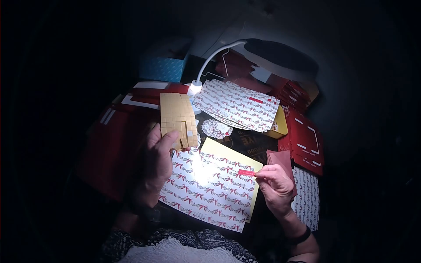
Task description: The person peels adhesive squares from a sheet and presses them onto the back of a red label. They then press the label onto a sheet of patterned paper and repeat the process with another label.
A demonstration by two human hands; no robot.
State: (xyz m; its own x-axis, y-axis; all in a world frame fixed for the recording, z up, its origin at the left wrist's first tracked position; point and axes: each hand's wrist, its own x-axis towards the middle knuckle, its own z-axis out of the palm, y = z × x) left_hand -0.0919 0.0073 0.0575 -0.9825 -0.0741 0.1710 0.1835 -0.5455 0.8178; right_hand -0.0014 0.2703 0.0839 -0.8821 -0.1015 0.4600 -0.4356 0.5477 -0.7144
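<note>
My left hand (163, 151) is closed on a tan sheet (173, 111) scored into small squares, which looks like a sheet of adhesive pads. Its thumb presses on the front, near a lifted piece and a pale gap. Between finger and thumb of my right hand (277, 186) is the end of a small red label (247, 172) with faint print. The label is over the right part of a white paper (206, 193) patterned with garlands and red bows. A pale yellow sheet (223, 151) shows from beneath that paper. Bright glare washes out part of the pattern.
A lamp (280, 55) on a curved white neck stands behind the work. More patterned papers (237, 105) lie by a yellow box (278, 124). Red card pieces (302, 140) are stacked right, others (118, 144) left. A blue box (162, 68) sits at the back.
</note>
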